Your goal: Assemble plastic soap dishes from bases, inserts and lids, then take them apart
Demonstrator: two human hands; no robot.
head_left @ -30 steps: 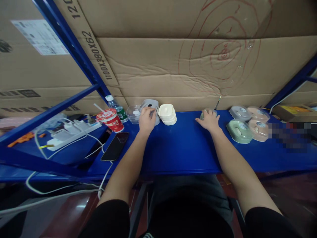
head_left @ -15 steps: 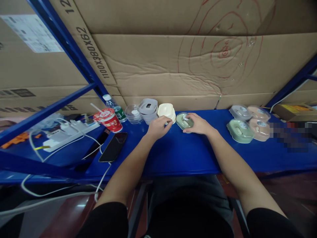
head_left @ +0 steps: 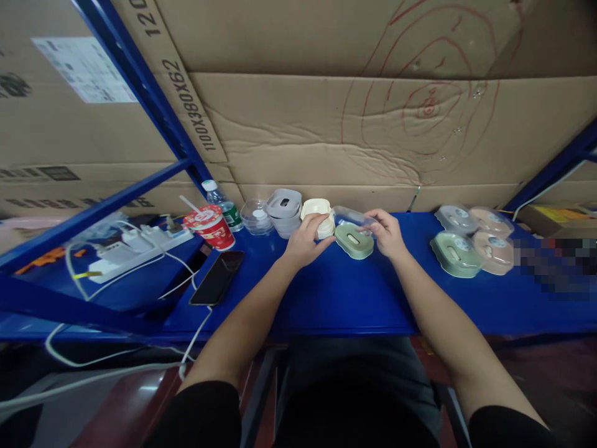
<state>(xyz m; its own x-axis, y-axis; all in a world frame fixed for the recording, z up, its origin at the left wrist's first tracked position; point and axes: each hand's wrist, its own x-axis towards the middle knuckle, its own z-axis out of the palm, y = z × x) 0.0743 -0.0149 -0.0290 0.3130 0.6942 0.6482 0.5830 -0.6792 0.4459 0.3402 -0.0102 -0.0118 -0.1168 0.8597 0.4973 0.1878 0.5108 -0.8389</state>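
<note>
A clear plastic lid [head_left: 351, 216] is pinched in my right hand [head_left: 388, 234], tilted up over the far side of a green container [head_left: 354, 241]. The container sits on the blue tabletop with a pale oblong piece in its middle. My left hand [head_left: 304, 241] lies against the front of a stack of cream dishes [head_left: 317, 210]. Its thumb is spread from the fingers and points at the green container's left edge; whether it touches is unclear. Left of the cream stack stand grey containers [head_left: 284, 208], stacked, beside clear plastic lids [head_left: 257, 218].
At right stand lidded containers: grey [head_left: 454, 219], green [head_left: 456, 255] and pinkish ones [head_left: 494, 252]. A red paper cup [head_left: 215, 231], water bottle [head_left: 228, 211], phone [head_left: 217, 278] and power strip [head_left: 140, 252] with white cables occupy the left. Cardboard [head_left: 298, 130] closes off the back.
My right hand has raised the clear lid off the green container, which was covered before. My left hand has opened its pinch and shifted toward the container. The view has tilted slightly.
</note>
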